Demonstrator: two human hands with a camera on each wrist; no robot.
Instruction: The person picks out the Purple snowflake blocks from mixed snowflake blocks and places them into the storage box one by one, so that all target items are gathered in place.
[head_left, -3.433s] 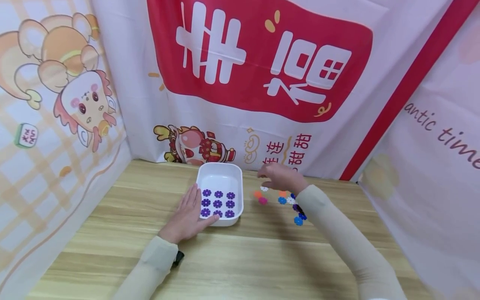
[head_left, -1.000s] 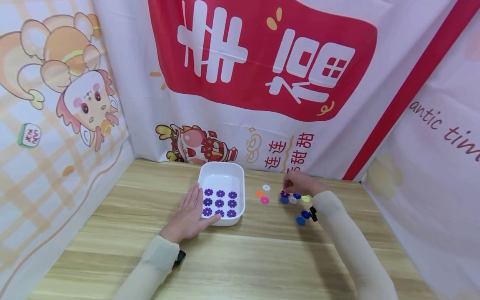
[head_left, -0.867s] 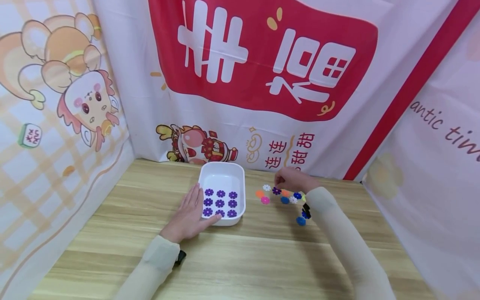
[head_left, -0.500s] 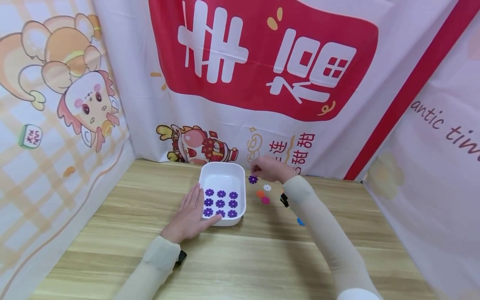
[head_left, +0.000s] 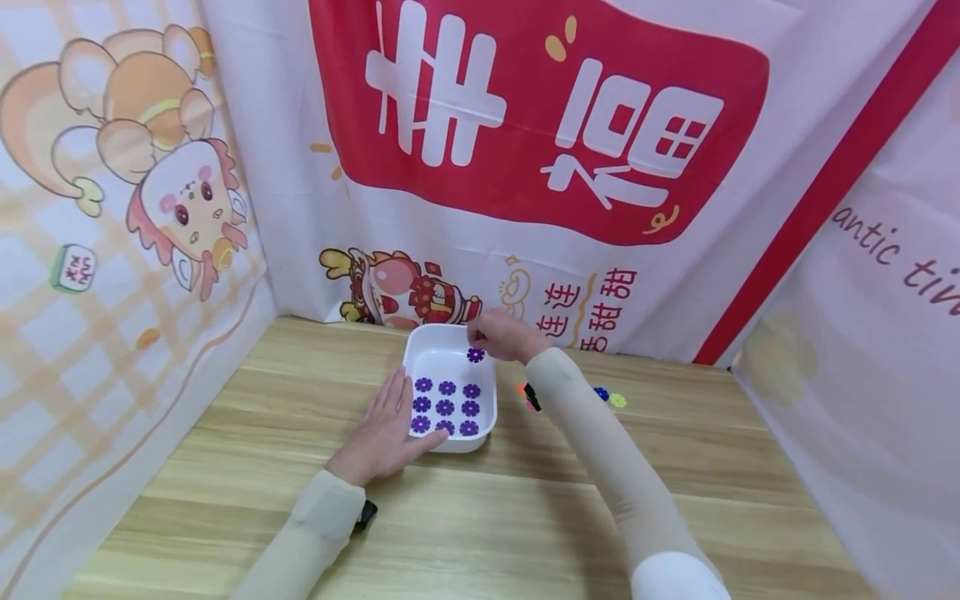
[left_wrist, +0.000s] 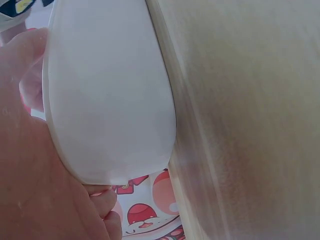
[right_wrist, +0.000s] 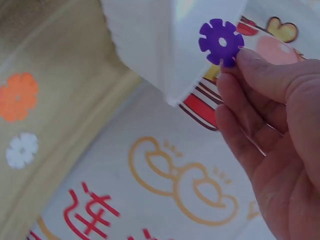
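Observation:
A white plastic tray [head_left: 491, 408] stands on the wooden table, with rows of purple snowflake building discs [head_left: 445, 407] in its front half. My left hand [head_left: 382, 433] rests against the tray's left side, fingers straight along the wall and thumb over the front rim. From close up in the left wrist view, the tray [left_wrist: 110, 90] shows its smooth outer side. Over the tray's back right corner, my right hand [head_left: 506, 335] pinches one purple snowflake disc [head_left: 476, 355]. The right wrist view shows that disc [right_wrist: 221, 42] between thumb and forefinger, its center hole visible.
Right of the tray lie loose discs, partly hidden by my right sleeve [head_left: 585, 433]: a blue disc [head_left: 602, 394] and a yellow-green disc [head_left: 617, 400]. An orange disc [right_wrist: 17, 96] and white disc [right_wrist: 22, 150] show in the right wrist view. A printed curtain [head_left: 300, 250] borders the table's back.
My right hand took a purple disc from the loose pile and carried it left, over the tray's back right corner. The left hand stays at the tray's side.

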